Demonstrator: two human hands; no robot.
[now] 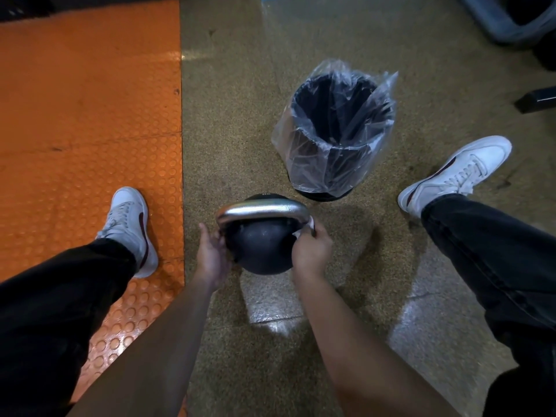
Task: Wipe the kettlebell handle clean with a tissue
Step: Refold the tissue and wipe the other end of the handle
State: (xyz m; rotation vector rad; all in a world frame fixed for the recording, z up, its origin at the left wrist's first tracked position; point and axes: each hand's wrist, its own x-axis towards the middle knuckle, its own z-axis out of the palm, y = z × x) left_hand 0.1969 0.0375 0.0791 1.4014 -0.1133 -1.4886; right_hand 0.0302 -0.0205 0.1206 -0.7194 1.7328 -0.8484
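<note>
Nearest the camera, both forearms reach in from 6 o'clock toward the kettlebell [261, 248], which sits on the speckled floor [240, 115] dead centre between the person's shoes. The left hand [212, 255] is pressed against the bell's 9 o'clock side, fingers curled in by the handle's left leg; looks like it's steadying it, though I can't tell if that grip really closes around anything. The right hand [311, 251] is clamped around the handle's right leg at 3 o'clock, with the tissue [310, 224] bunched inside that grip, just a white bit poking out. The handle [263, 210] is shiny steel, its long axis running straight 9-to-3, arching over the ball on the far side of both hands. So the tissue is at the right end, and I'd guess the next wipe goes up and leftward along the bar toward 9. Just past it, at about 1 o'clock, is a bin [334, 130] with a clear liner, handy for the tissue later.
</note>
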